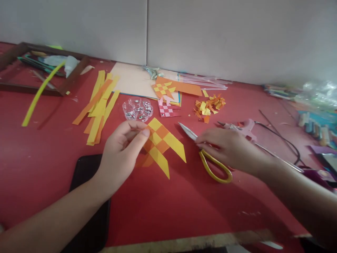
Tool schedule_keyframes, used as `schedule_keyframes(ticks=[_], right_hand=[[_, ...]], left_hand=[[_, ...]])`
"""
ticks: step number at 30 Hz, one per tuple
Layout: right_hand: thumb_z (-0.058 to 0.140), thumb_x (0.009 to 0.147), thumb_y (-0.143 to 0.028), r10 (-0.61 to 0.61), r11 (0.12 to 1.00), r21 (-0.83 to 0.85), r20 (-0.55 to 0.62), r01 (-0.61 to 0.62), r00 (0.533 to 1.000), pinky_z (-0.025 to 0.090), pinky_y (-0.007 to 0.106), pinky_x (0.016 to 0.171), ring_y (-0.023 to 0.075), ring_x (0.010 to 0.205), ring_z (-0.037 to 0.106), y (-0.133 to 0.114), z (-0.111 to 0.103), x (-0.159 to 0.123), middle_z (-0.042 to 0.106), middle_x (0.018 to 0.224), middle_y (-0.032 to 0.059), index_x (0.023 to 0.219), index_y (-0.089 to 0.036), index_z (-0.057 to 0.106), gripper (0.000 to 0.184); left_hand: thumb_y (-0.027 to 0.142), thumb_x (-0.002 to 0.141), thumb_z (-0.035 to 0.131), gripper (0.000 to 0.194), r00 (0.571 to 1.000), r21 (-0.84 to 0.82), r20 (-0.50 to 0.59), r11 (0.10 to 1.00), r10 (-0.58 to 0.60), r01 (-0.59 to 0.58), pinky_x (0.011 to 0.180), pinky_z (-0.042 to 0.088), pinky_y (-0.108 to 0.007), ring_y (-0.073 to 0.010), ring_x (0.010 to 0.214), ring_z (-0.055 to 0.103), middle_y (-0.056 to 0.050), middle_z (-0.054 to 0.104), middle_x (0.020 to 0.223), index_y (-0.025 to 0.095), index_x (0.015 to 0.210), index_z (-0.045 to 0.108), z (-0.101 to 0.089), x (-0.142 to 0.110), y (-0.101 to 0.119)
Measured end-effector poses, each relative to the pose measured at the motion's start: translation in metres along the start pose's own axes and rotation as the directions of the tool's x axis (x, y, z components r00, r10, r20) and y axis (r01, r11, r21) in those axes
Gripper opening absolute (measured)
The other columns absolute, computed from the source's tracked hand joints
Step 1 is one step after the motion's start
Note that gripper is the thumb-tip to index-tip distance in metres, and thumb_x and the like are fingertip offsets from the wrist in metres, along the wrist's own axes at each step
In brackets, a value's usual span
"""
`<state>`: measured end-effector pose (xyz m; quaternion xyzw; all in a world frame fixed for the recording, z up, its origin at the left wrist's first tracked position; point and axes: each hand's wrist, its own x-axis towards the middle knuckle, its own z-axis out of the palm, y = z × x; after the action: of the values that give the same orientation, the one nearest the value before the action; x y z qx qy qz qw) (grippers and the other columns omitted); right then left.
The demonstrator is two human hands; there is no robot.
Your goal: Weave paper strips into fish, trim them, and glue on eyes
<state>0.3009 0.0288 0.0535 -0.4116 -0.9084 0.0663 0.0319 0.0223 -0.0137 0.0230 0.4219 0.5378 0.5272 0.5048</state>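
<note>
Between the thumb and fingers of my left hand [123, 151] is a woven paper fish [160, 138] in yellow and orange checks. Two yellow pointed strips of it stick out toward the lower right. My right hand [223, 146] lies over the middle of a pair of scissors [217, 172] with yellow handles. The scissors' blades are closed and point to the upper left. The fingers of this hand are bent down at the scissors; whether they grip them is partly hidden. A black phone [91, 214] lies under my left forearm.
Yellow and orange paper strips [98, 109] lie at left. Behind the fish are a clear case of googly eyes [138, 109], a pink woven fish [168, 109] and paper scraps [209, 105]. A pink glue gun [246, 130] with its cord lies beyond my right hand. A brown frame [76, 72] holds tools.
</note>
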Motion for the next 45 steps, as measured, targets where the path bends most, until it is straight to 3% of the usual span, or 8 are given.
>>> schedule_keyframes(ticks=[3,10,22,24,26,30,36,45], right_hand=[[0.047,0.095,-0.017,-0.092,0.973,0.208,-0.03,0.097,0.995,0.05,0.03,0.079,0.0185,0.089,0.068,-0.026,0.016,0.016,0.074,0.093,0.0045,0.092,-0.021,0.066,0.019],[0.051,0.081,-0.004,-0.074,0.938,0.347,0.117,0.029,0.99,0.044,0.025,0.061,0.0138,0.067,0.06,-0.025,0.016,0.037,0.064,0.073,0.0004,0.07,-0.02,0.058,0.02],[0.044,0.083,-0.001,-0.155,0.962,0.236,0.06,0.137,0.986,0.043,0.026,0.058,0.0128,0.062,0.053,-0.023,0.027,0.032,0.057,0.076,-0.0002,0.075,-0.02,0.053,0.023],[0.048,0.088,-0.006,-0.095,0.967,0.238,0.007,0.09,0.995,0.044,0.026,0.058,0.0129,0.061,0.055,-0.021,0.019,0.033,0.06,0.075,-0.0005,0.077,-0.02,0.056,0.02],[0.055,0.092,-0.015,0.002,0.966,0.254,-0.164,0.04,0.987,0.046,0.028,0.06,0.0142,0.064,0.059,-0.022,0.007,0.034,0.063,0.075,-0.0004,0.08,-0.021,0.058,0.013],[0.064,0.09,-0.02,0.049,0.946,0.297,-0.525,0.129,0.85,0.051,0.031,0.067,0.0165,0.074,0.064,-0.038,-0.006,0.031,0.068,0.08,0.0001,0.085,-0.025,0.06,0.008],[0.065,0.088,-0.012,-0.069,0.944,0.225,-0.584,0.243,0.809,0.054,0.031,0.063,0.0165,0.07,0.066,-0.064,0.009,0.027,0.069,0.076,0.0016,0.085,-0.024,0.062,0.013],[0.066,0.085,-0.012,-0.124,0.943,0.171,-0.616,0.286,0.778,0.055,0.036,0.065,0.02,0.07,0.065,-0.069,0.015,0.028,0.07,0.075,0.0034,0.085,-0.025,0.067,0.012]], left_hand=[[0.039,0.084,0.071,0.017,0.998,-0.039,-0.028,0.998,-0.055,0.053,0.052,0.046,-0.014,-0.009,0.064,0.054,0.004,0.06,0.074,0.024,0.089,0.064,0.0,0.002,0.0],[0.038,0.084,0.071,0.017,0.996,-0.037,-0.002,0.995,-0.088,0.087,0.047,0.042,-0.014,-0.0077,0.058,0.05,0.004,0.058,0.072,0.024,0.086,0.062,0.002,0.0,0.004],[0.037,0.089,0.064,0.015,0.998,0.158,0.057,0.987,0.019,-0.027,0.047,0.04,-0.017,-0.0087,0.055,0.049,0.004,0.058,0.067,0.023,0.085,0.06,0.002,-0.003,0.005],[0.037,0.089,0.064,0.015,0.997,0.181,0.074,0.983,0.0,-0.014,0.047,0.04,-0.017,-0.0085,0.055,0.051,0.004,0.06,0.067,0.023,0.085,0.06,0.003,-0.006,0.006],[0.037,0.089,0.065,0.015,0.995,0.2,0.101,0.98,-0.019,-0.002,0.049,0.044,-0.016,-0.009,0.058,0.056,0.004,0.064,0.07,0.023,0.085,0.061,0.004,-0.009,0.007],[0.035,0.088,0.065,0.011,0.983,0.291,0.186,0.955,-0.002,-0.053,0.049,0.047,-0.017,-0.0117,0.063,0.065,0.002,0.071,0.075,0.024,0.089,0.062,0.007,-0.016,0.005],[0.034,0.089,0.062,0.009,0.966,0.372,0.241,0.911,0.092,-0.18,0.044,0.047,-0.019,-0.0158,0.069,0.071,0.001,0.075,0.082,0.026,0.092,0.063,0.01,-0.022,0.005],[0.029,0.09,0.06,0.005,0.949,0.378,0.271,0.889,0.16,-0.257,0.053,0.053,-0.02,-0.0159,0.077,0.074,0.002,0.076,0.085,0.026,0.093,0.063,0.009,-0.025,0.008]])
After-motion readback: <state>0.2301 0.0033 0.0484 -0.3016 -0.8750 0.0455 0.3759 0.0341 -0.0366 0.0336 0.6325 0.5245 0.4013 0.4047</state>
